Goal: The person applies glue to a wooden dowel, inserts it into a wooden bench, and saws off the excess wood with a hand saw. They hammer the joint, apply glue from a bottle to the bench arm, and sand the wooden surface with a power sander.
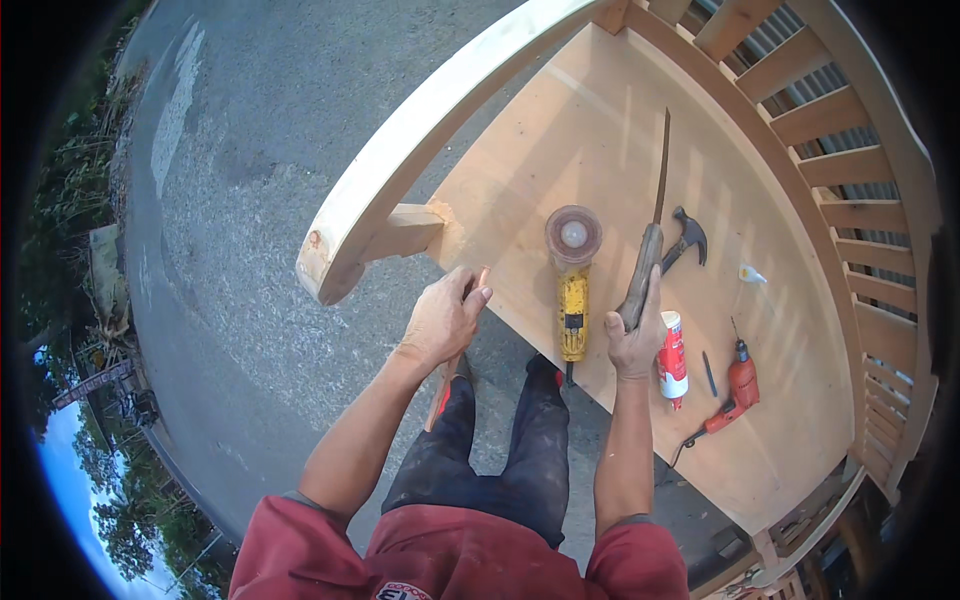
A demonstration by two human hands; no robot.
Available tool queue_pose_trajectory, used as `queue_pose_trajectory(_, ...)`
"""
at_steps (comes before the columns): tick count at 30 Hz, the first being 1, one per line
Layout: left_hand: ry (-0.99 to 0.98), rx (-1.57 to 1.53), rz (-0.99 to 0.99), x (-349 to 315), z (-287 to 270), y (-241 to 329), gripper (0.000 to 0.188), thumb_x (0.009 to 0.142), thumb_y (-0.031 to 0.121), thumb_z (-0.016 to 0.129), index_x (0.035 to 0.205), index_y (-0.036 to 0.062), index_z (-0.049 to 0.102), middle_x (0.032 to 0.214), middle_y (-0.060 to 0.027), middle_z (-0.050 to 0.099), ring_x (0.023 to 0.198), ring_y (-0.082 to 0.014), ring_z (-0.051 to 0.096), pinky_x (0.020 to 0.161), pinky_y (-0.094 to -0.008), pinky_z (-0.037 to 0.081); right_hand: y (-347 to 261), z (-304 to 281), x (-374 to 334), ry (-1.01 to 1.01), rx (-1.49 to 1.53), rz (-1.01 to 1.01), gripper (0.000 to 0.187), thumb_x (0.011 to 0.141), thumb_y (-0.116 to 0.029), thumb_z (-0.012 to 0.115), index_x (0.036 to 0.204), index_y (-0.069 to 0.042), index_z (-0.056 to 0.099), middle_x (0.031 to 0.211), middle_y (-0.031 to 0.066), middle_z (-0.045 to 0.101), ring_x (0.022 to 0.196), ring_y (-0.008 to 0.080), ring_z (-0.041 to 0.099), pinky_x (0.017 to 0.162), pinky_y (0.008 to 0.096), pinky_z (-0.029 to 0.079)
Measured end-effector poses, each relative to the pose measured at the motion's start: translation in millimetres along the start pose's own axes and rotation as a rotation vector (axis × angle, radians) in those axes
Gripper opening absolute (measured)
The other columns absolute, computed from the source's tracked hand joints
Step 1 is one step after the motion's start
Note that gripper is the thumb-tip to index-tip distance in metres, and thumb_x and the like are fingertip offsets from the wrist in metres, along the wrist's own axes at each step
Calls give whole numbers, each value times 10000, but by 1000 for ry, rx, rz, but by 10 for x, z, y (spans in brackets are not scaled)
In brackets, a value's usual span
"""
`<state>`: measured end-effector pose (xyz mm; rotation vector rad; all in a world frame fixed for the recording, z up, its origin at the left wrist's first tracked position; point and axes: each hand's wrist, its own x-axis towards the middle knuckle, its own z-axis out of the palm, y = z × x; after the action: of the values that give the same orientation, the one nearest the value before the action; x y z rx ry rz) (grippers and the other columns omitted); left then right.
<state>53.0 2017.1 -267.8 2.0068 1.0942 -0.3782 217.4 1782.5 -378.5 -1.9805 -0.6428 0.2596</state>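
The left hand (445, 312) gripped a thin wooden strip (443, 392); the right hand (637, 345) clasped a long-bladed hand tool (645, 265), blade pointed far, probably for safety

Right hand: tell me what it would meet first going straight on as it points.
Probably the hammer on the board, just ahead of the right hand; the hand's height above it is unclear.

On the table (510, 190), the hammer (689, 240) is at two o'clock from the grinder (573, 300), the bottle (672, 362) and drill (741, 385) at four. The blade (650, 247), in the right hand (636, 342), points to twelve.
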Motion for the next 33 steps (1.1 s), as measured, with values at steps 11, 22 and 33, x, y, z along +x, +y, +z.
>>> queue_pose_trajectory(11, 92, -207, -165, 1740, 1217, -523, 358, 1013, 285, 601, 1100, -62, 587, 878, -165, 672, 796, -203, 694, 629, -357, 563, 931, 82, 545, -198, -721, -212, 546, 854, -397, 722, 1339, -165, 632, 983, 109, 566, 994, 309, 570, 884, 465, 440)
queue_pose_trajectory(22, 975, 318, 492, -47, -107, -162, 289, 1050, 177, 555, 1295, 29, 592, 1228, -129, 620, 1121, -233, 582, 886, -358, 468, 1277, -1495, -508, 185, -326, 543, 407, 902, -162, 674, 1252, 33, 598, 1067, 181, 610, 977, 391, 610, 902, 499, 502)
queue_pose_trajectory(33, 558, -492, -294, -45, -1630, -508, 506, 993, 492, 559, 1210, 57, 699, 1190, -113, 692, 1179, -231, 595, 1013, -444, 411, 1624, -209, 1188, -146, -551, 785, 588, 825, -524, 683, 1156, -39, 719, 1055, 227, 740, 1055, 383, 696, 923, 474, 518)
